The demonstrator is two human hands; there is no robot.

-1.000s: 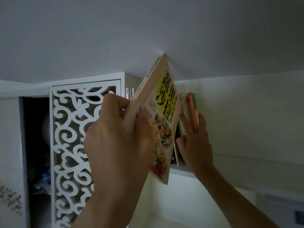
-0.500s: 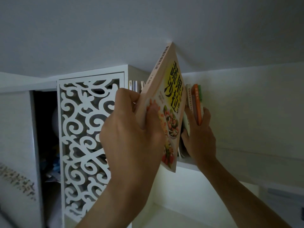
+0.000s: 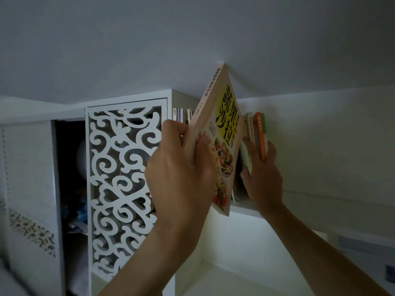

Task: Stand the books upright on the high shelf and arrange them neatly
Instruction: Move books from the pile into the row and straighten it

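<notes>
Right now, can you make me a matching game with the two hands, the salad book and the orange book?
Things:
1. left hand
2. right hand
3. salad book
4. orange book

States:
A. tilted, top corner near the ceiling
B. standing upright on the high shelf
C. grips the tilted book's lower part
D. rests against the standing books

Pairs: 1-C, 2-D, 3-A, 4-B
</notes>
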